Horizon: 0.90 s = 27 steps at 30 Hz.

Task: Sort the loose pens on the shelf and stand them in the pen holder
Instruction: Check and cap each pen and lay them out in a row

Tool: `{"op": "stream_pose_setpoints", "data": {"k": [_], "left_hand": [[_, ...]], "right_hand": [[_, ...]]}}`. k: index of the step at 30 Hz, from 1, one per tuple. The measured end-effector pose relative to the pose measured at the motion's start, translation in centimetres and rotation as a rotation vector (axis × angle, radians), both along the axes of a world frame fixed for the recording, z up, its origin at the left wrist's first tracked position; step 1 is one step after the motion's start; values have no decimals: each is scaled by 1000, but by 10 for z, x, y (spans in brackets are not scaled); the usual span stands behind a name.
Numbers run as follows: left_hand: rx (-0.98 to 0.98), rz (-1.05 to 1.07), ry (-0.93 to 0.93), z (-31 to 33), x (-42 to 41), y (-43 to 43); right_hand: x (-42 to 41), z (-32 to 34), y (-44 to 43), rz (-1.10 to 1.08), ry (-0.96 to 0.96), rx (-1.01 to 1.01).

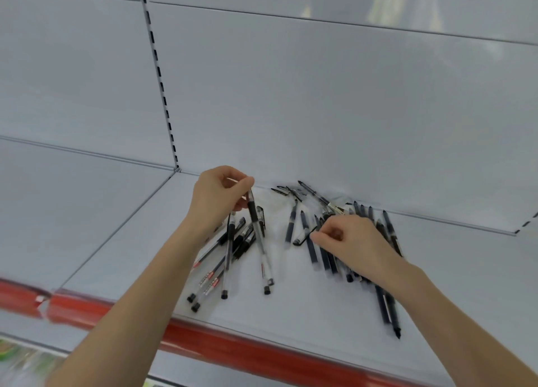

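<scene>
Loose pens lie scattered on a white shelf (pixel 291 308). My left hand (pixel 217 197) pinches the upper end of a clear-barrelled pen (pixel 259 238) that slants down to the shelf. Below that hand lies a cluster of clear pens with black caps (pixel 221 267). My right hand (pixel 349 241) rests over a pile of dark pens (pixel 323 255) and pinches a small dark pen (pixel 302 236) at its fingertips. More dark pens (pixel 388 308) stick out under my right wrist. No pen holder is in view.
The shelf has a red front strip (pixel 233 349) along its near edge and a white back panel (pixel 320 110) behind. A slotted upright (pixel 160 81) runs up at the back left. Further pens (pixel 314 193) lie against the back wall.
</scene>
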<state>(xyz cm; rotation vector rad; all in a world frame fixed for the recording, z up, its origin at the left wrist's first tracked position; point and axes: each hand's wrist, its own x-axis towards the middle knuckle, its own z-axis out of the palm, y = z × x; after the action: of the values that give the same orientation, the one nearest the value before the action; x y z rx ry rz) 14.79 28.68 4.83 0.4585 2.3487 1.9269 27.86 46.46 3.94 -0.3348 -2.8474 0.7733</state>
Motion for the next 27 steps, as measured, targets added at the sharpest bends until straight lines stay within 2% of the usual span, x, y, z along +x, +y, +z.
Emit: {"op": "stream_pose_setpoints", "data": {"k": [6, 8, 15, 20, 27], "left_hand": [[-331, 40, 135, -14, -10, -8], [-449, 29, 181, -17, -9, -7], [-532, -12, 306, -19, -1, 8], [-617, -141, 366, -14, 9, 25], [-960, -311, 395, -18, 11, 43]], "right_hand": [[-3, -10, -13, -19, -137, 215], [-3, -10, -13, -29, -160, 232], [-4, -11, -15, -56, -184, 262], [-2, -6, -13, -120, -160, 121], [14, 6, 14, -260, 11, -98]]}}
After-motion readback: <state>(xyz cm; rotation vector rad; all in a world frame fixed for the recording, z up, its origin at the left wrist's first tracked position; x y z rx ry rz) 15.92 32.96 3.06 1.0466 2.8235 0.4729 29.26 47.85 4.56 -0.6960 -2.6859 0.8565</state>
